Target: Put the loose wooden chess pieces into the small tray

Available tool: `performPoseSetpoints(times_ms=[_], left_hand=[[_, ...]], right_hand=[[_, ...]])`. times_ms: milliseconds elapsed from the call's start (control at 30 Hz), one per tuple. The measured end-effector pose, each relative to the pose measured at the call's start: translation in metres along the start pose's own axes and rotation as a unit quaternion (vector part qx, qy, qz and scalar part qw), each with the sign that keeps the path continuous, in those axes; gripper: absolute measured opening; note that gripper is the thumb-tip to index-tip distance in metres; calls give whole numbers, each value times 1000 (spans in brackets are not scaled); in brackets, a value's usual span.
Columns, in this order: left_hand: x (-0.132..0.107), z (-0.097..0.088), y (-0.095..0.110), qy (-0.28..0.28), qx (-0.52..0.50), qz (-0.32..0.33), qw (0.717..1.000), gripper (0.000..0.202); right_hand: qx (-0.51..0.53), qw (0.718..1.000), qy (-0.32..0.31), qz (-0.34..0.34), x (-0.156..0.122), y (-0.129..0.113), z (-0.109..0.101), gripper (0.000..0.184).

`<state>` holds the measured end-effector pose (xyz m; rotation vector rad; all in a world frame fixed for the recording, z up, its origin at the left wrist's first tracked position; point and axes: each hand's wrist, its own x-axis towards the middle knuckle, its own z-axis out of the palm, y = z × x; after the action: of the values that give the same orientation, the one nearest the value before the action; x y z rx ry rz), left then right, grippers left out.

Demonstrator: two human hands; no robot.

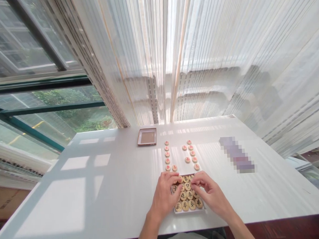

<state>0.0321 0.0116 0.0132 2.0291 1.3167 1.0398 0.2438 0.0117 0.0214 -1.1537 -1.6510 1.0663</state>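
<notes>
Round wooden Chinese chess pieces [189, 195] with dark characters lie in rows inside a shallow white box [189, 211] near the front edge of the table. My left hand [164, 192] reaches over the box's left side, its thumb and forefinger closed about a chess piece [180, 179] in the upper left corner. From the right, my right hand [209, 191] has its thumb and forefinger pinched together over the box's upper right part. The fingers hide whatever is between them. Some pieces beneath both hands are partly covered.
Beyond the box, red-marked chess pieces stand in a left column [167, 154] and a looser right group [192, 153]. A brown-edged box lid [147, 137] lies farther back. At the right is a blurred-out object [237, 156]. Sheer curtains [199, 60] hang behind the white table [112, 193].
</notes>
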Motion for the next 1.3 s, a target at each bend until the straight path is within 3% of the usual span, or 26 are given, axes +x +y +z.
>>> performPoseSetpoints(times_ms=[233,500,633,800,1067,1300], left_hand=[[0,2,0,10,-4,-9,1000,24],[1,1,2,5,1,-25,1000,27],[5,0,5,4,5,-46,999,38],[6,2,5,4,-1,-44,999,31],[4,3,-3,9,-45,-59,997,27],[11,-10,-3,-36,-30,-95,994,23]], right_hand=[[39,999,0,3,4,7,1,13],[16,998,2,69,1,13,-5,30],[-53,997,11,50,1,14,-9,30],[-102,995,6,22,0,6,-13,28],[-66,998,-11,-16,1,3,-9,23],[-43,998,2,35,3,0,-4,22]])
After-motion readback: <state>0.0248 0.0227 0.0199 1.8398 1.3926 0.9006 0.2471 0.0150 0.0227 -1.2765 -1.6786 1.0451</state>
